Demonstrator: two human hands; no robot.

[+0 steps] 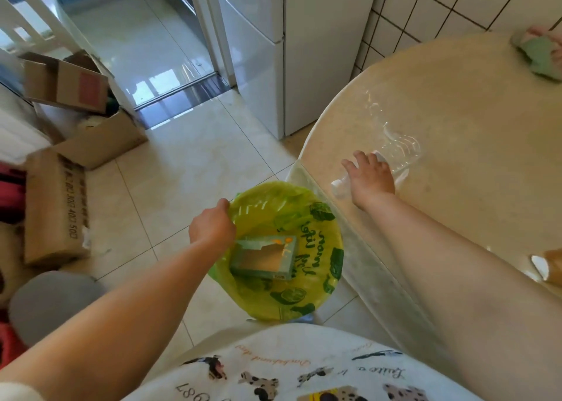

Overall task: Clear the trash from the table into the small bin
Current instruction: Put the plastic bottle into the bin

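Observation:
The small bin (pixel 316 297), lined with a yellow-green printed bag, stands on the floor against the round table (pixel 474 127). A teal cardboard box (pixel 264 256) lies inside it. My left hand (pixel 213 227) grips the bag's rim on the bin's left side. A clear plastic bottle (pixel 398 154) lies on its side near the table's left edge, its white cap (pixel 336 184) pointing toward me. My right hand (pixel 371 177) rests on the bottle's neck end, fingers spread over it.
A green and pink crumpled item (pixel 539 52) lies at the table's far right. Something tan with a white end (pixel 547 267) sits at the right edge. Cardboard boxes (pixel 57 206) crowd the floor at left; a white fridge (pixel 289 51) stands behind the table.

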